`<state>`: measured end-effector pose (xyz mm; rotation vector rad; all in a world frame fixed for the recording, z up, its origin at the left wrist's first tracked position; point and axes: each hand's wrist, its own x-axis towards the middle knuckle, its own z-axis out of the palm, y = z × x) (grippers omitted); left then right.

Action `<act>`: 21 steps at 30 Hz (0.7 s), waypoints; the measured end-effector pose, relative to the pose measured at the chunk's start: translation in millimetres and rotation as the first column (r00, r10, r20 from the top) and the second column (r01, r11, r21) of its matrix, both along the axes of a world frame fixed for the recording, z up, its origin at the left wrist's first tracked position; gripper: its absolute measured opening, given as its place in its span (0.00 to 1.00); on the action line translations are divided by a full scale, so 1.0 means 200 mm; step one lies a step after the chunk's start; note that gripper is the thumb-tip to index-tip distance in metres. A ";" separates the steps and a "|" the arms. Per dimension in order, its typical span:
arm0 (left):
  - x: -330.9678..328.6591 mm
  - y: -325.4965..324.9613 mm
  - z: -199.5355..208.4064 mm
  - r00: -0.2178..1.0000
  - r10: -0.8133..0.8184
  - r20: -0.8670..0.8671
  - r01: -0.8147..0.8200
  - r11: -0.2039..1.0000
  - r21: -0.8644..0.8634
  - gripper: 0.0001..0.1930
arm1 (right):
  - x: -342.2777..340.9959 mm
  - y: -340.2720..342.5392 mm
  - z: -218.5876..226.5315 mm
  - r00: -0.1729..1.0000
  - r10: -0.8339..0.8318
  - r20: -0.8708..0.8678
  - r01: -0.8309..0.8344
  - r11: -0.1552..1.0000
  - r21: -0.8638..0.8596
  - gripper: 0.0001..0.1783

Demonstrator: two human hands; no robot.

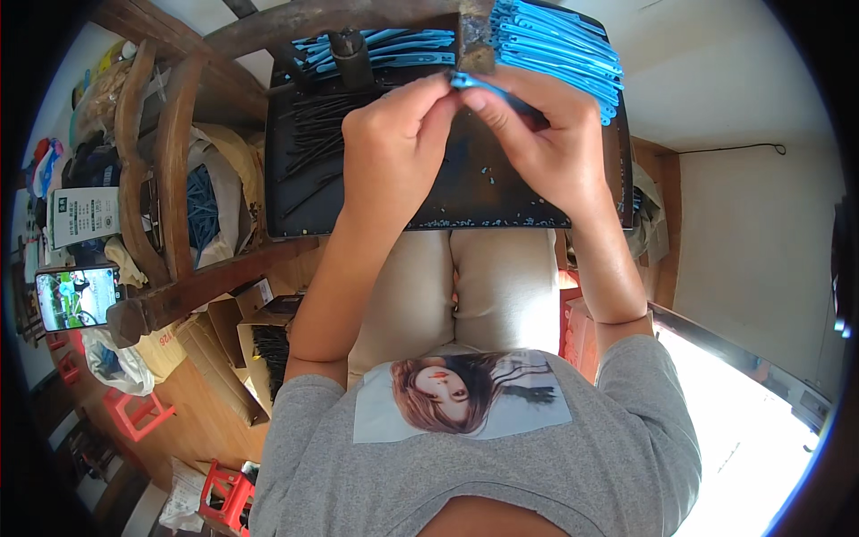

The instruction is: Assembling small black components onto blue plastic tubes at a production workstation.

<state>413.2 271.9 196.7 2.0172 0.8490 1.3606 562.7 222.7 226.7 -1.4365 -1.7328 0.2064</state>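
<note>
Right hand [559,148] pinched a blue strip [463,81], thumb pressed on it. Left hand [386,139] had fingertips drawn narrow at the strip's end; couldn't tell what they gripped. Strip sat between both hands, over dark tray [376,211]. Blue pile [559,54] lay beyond right hand, black sticks [313,134] left of left hand.

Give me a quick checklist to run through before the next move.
1. Blue strip gripped by the right hand: ok.
2. Left hand at the strip's exposed end: ok.
3. Anything else inside the left hand's fingers: cannot tell, hidden.
4. Black rods on the tray's left side: ok.
5. Tray free of scraps: not ok, blue bits lie along the near edge.
</note>
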 end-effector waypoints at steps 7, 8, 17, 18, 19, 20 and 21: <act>-0.06 -0.10 0.02 0.984 -0.095 -0.151 0.115 0.985 0.125 0.09 | -0.01 -0.11 0.05 0.998 0.051 -0.030 -0.042 0.971 0.235 0.08; -0.10 -0.11 0.02 0.984 -0.099 -0.149 0.118 0.985 0.125 0.09 | 0.04 -0.12 0.05 1.000 0.012 0.029 -0.019 0.961 0.277 0.09; -0.44 -0.09 0.05 0.879 0.081 -0.469 0.005 0.984 0.179 0.12 | 0.33 -0.42 -0.03 0.898 -0.243 0.367 0.362 0.881 -0.304 0.14; -0.45 -0.08 0.05 0.860 0.084 -0.504 0.011 0.983 0.184 0.13 | 0.35 -0.43 -0.03 0.898 -0.243 0.367 0.363 0.881 -0.305 0.14; -0.45 -0.08 0.04 0.860 0.083 -0.503 0.012 0.983 0.183 0.13 | 0.36 -0.45 -0.03 0.893 -0.237 0.382 0.367 0.875 -0.316 0.13; -0.46 -0.08 0.04 0.849 0.080 -0.523 0.021 0.982 0.186 0.12 | 0.37 -0.46 -0.03 0.888 -0.230 0.397 0.372 0.869 -0.327 0.12; -0.46 -0.08 0.04 0.836 0.082 -0.543 0.026 0.982 0.188 0.12 | 0.37 -0.48 -0.02 0.890 -0.227 0.396 0.368 0.870 -0.328 0.12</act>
